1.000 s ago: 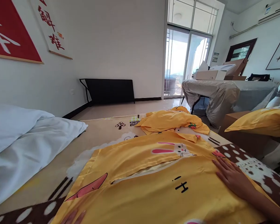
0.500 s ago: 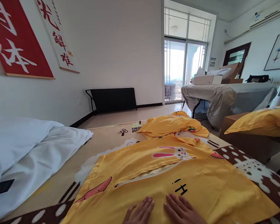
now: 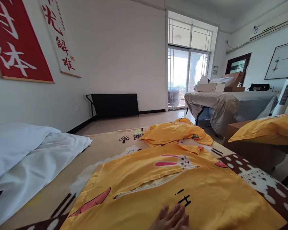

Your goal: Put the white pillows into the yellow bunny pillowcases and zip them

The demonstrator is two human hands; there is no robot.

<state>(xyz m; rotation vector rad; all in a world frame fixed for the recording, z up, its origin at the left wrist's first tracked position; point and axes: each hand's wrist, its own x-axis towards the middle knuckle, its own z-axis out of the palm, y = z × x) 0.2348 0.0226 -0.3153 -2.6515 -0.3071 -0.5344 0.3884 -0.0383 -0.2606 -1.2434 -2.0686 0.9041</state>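
Observation:
A yellow pillowcase (image 3: 218, 195) with a rabbit print, pink shapes and black "Hi!" lettering lies spread on the bed. Across its middle a zip opening (image 3: 153, 183) gapes slightly, showing paler cloth inside. My left hand (image 3: 169, 218) rests on the pillowcase just below the lettering, fingers stretched out and pointing up to the right. It holds nothing. Close against it, at the bottom edge, a sliver of skin seems to be my right hand (image 3: 184, 227); its fingers are hidden.
More yellow fabric (image 3: 175, 132) is bunched behind the pillowcase. White bedding (image 3: 38, 163) lies at left on the patterned bed cover (image 3: 110, 143). At right, a yellow pillow (image 3: 261, 131) sits above a cardboard box (image 3: 249, 150). A plastic-covered table (image 3: 220, 102) stands farther back.
My left hand has moved right across the cloth, to where the hands come together. The right hand, flat and apart before, is now mostly hidden. The view has shifted slightly.

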